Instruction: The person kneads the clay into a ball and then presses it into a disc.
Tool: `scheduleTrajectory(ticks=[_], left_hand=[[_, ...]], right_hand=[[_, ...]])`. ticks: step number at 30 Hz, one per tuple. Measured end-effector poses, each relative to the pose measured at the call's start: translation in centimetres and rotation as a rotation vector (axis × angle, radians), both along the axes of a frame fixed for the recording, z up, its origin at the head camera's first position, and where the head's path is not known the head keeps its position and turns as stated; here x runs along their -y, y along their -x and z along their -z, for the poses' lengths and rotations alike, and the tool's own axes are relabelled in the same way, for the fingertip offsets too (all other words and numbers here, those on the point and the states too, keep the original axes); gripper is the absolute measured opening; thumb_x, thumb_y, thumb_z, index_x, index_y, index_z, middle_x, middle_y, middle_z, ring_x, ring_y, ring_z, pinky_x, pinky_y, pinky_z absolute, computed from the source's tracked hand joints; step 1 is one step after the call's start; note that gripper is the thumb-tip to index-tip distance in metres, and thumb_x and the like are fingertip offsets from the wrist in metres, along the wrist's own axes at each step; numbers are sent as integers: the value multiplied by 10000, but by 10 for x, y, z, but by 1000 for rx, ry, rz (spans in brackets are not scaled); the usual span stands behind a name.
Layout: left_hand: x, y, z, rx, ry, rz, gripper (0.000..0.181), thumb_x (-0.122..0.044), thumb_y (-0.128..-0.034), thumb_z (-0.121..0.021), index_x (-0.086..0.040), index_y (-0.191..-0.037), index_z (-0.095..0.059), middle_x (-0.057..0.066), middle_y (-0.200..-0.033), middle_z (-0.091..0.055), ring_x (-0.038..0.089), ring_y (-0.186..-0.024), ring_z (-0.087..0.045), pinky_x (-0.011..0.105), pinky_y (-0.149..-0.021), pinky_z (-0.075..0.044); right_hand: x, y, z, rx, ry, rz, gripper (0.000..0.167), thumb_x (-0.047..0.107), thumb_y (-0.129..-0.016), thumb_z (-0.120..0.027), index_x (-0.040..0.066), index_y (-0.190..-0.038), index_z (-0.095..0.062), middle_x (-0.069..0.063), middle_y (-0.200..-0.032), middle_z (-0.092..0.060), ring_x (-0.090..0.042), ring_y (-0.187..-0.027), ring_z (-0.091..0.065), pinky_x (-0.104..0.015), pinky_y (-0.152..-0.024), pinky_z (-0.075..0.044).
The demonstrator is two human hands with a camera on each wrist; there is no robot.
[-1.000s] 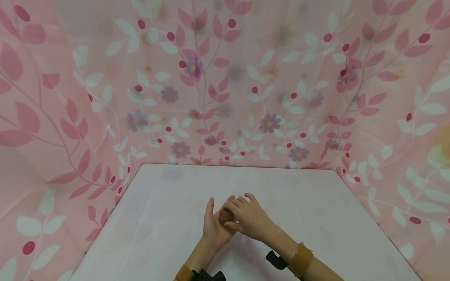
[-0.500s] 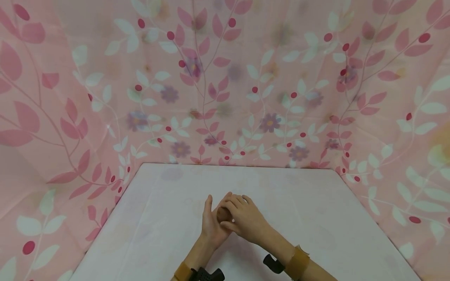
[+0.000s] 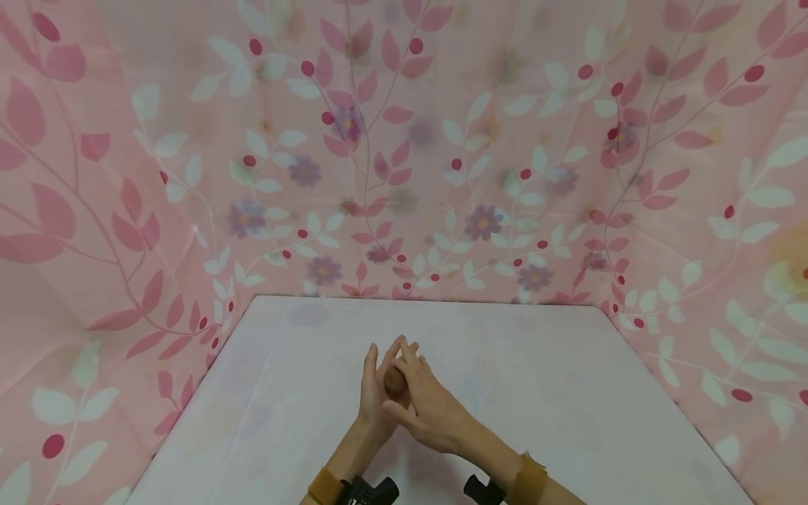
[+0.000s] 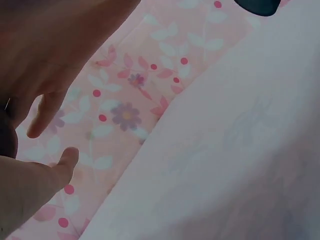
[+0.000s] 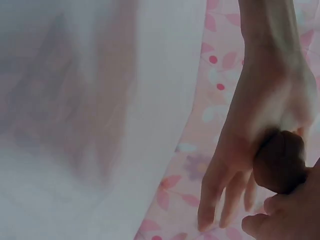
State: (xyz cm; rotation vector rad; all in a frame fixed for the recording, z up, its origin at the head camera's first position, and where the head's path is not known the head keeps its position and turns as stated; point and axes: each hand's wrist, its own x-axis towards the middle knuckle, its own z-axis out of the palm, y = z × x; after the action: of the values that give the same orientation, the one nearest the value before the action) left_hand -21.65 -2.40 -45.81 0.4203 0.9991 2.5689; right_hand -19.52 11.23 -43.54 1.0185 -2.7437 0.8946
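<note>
A brown, rounded lump [image 3: 395,381] sits between the two hands, partly covered by fingers; its material is unclear. My left hand [image 3: 371,410] holds its palm up under the lump, thumb and fingers extended. From the right, my right hand [image 3: 435,414] lies over the lump with fairly straight fingers and presses it against the left palm. In the right wrist view the dark lump [image 5: 280,161] shows a crease and rests on the left hand [image 5: 265,105], while fingertips of the right hand [image 5: 295,220] touch its lower side. The left wrist view shows only its edge.
Both hands are above a white-covered table [image 3: 303,351]. Pink floral cloth [image 3: 404,175] stands around its back and sides. Each wrist wears a tan band [image 3: 529,479] with a black camera [image 3: 485,489].
Both hands have shifted slightly left and away from me with the lump. The right hand's fingers have straightened from a curl and cover more of the lump.
</note>
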Motion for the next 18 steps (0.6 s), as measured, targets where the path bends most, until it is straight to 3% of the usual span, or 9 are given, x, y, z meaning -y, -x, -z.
scheduleTrajectory(ticks=[2,4,7,9,10,11,13,15,18], left_hand=[[0,0,-1,-55,67,-34,742,-654,-1005,-138,-220,-1601,-57,-24,-1548,-399,190,-1501,-200,470,-1226,-60],[-1,1,-2,-106,130,-66,717,-633,-1015,-118,-225,-1601,-58,-95,-1198,-664,90,-1282,-482,468,-1226,-74],[-1,3,-2,-146,210,-121,681,-605,-1027,-110,-238,-1601,-84,-104,-703,-614,-31,-984,-562,464,-1225,-93],[-1,3,-3,-179,235,-137,656,-579,-1038,-104,-243,-1601,-80,-130,-951,-683,-16,-1045,-573,470,-1224,-85],[-1,4,-3,-196,250,-144,644,-568,-1042,-100,-252,-1602,-75,-127,-1164,-662,-3,-1224,-517,474,-1224,-76],[-2,4,-3,-212,266,-152,631,-558,-1045,-99,-262,-1601,-73,-113,-1374,-559,29,-1376,-395,482,-1222,-73],[-2,3,-3,-247,300,-168,607,-535,-1052,-94,-279,-1601,-59,-96,-1611,-227,101,-1499,-164,513,-1216,-59],[-3,2,-3,-286,338,-187,578,-506,-1059,-90,-303,-1598,-45,-53,-1657,-20,159,-1524,-40,548,-1207,-40],[-6,0,-2,-346,384,-230,553,-455,-1064,-93,-318,-1597,-31,-13,-1665,14,207,-1530,23,604,-1187,-14]], right_hand=[[2,-2,0,41,37,3,772,499,-1027,-435,66,-1588,-129,-94,-1663,64,-309,-1519,-50,-581,-1172,-179],[3,-3,0,78,71,7,785,470,-1037,-426,102,-1599,-20,-73,-1658,113,-300,-1518,-10,-583,-1164,-202],[5,-3,0,107,122,1,790,413,-1052,-417,140,-1586,98,-39,-1645,175,-253,-1519,49,-564,-1171,-198],[6,-3,0,137,167,-6,781,381,-1062,-403,158,-1574,143,-4,-1631,214,-220,-1514,95,-554,-1184,-156],[7,-3,0,152,191,-10,773,365,-1067,-392,165,-1569,160,7,-1626,228,-211,-1510,113,-554,-1188,-134],[8,-3,-1,171,215,-14,766,356,-1072,-377,169,-1562,182,16,-1619,245,-206,-1506,131,-555,-1190,-114],[8,-3,-1,218,268,-28,744,360,-1081,-335,192,-1547,220,35,-1605,276,-203,-1496,165,-566,-1191,-74],[9,-3,0,262,321,-45,722,397,-1084,-278,207,-1530,257,46,-1591,303,-211,-1486,198,-590,-1184,-36],[8,-3,0,323,396,-67,692,490,-1067,-184,257,-1504,300,55,-1573,337,-230,-1468,247,-640,-1161,6]])
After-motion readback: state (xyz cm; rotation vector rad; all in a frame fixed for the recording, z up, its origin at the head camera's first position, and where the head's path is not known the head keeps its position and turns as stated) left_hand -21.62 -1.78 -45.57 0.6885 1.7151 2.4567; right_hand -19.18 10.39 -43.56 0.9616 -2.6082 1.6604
